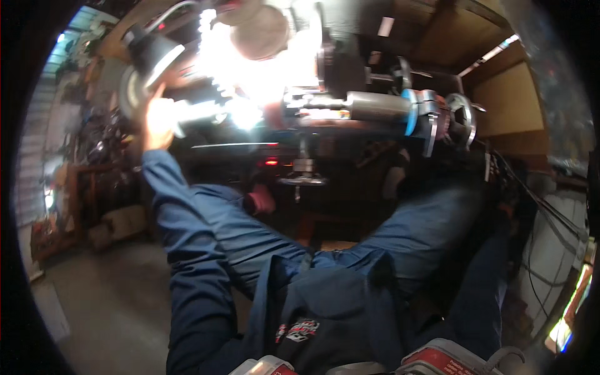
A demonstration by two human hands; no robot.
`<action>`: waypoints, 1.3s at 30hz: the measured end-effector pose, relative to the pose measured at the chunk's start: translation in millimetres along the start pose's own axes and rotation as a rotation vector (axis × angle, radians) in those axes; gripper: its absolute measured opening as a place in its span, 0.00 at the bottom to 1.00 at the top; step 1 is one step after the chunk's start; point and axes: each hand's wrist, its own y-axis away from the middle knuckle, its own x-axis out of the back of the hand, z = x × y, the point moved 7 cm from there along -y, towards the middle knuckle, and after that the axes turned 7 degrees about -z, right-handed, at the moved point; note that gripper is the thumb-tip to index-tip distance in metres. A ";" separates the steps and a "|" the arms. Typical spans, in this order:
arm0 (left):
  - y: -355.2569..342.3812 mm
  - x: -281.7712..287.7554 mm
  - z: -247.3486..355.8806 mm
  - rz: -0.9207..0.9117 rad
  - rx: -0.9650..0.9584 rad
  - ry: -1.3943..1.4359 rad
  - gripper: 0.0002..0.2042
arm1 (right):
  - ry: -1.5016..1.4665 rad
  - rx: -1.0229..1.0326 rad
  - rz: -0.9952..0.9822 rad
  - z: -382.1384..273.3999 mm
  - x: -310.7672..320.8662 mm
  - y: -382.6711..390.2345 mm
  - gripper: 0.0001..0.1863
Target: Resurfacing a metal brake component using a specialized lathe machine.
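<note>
My left hand (159, 125) is raised to the left end of a metal lathe (244, 122), below a dark lamp (153, 55). One finger points up toward the lamp; glare washes out the others, so I cannot tell whether they grip anything. Nearest to this hand is a pale cylindrical part (194, 112). On the lathe's right side sits a grey steel tailstock barrel (378, 107) with a blue ring (410, 111) and a handwheel (461, 122). My right hand (507, 209) hangs low at the right in deep shadow, its fingers hidden.
A small handwheel (302, 182) juts from the lathe's front toward my spread knees. Black cables (544, 206) hang at the right beside a pale, bulky object (559, 240). Cluttered shelving (94, 150) lines the left. A wooden panel (509, 103) stands at the back right.
</note>
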 end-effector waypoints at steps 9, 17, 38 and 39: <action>-18.9 -37.8 27.7 0.064 0.153 -0.073 0.09 | -0.382 0.285 -0.179 23.1 -46.5 2.0 0.42; -13.8 -27.8 47.4 0.114 0.242 -0.160 0.02 | -0.609 1.299 0.026 -219.2 152.9 367.9 0.32; -17.1 -25.0 25.3 0.006 0.130 -0.170 0.06 | -0.900 1.020 -1.815 -340.6 -76.2 459.3 0.40; -16.1 -23.6 24.4 0.004 0.137 -0.163 0.06 | -0.852 1.016 -1.774 -340.8 -74.8 459.1 0.41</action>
